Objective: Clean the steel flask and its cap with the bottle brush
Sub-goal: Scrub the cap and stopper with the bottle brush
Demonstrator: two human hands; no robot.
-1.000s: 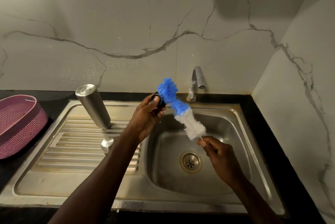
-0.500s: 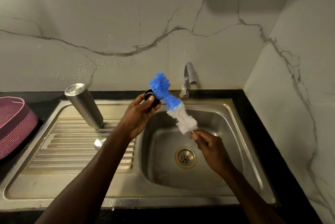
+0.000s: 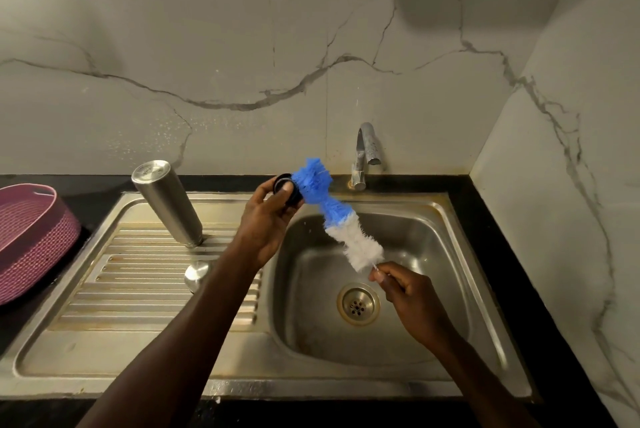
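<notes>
Black flask cap (image 3: pixel 285 189): grasped in left hand (image 3: pixel 266 219) above the sink's (image 3: pixel 450 254) back rim, bottle brush (image 3: pixel 332 213) blue tip against it. Right hand (image 3: pixel 405 292) clenched on brush handle over the basin. Steel flask (image 3: pixel 168 202): inverted on the drainboard (image 3: pixel 138 289), back left.

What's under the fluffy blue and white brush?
Below the brush, held above it, is the steel sink basin with its round drain. The brush covers part of the basin's back wall, so whatever is there cannot be seen.
</notes>
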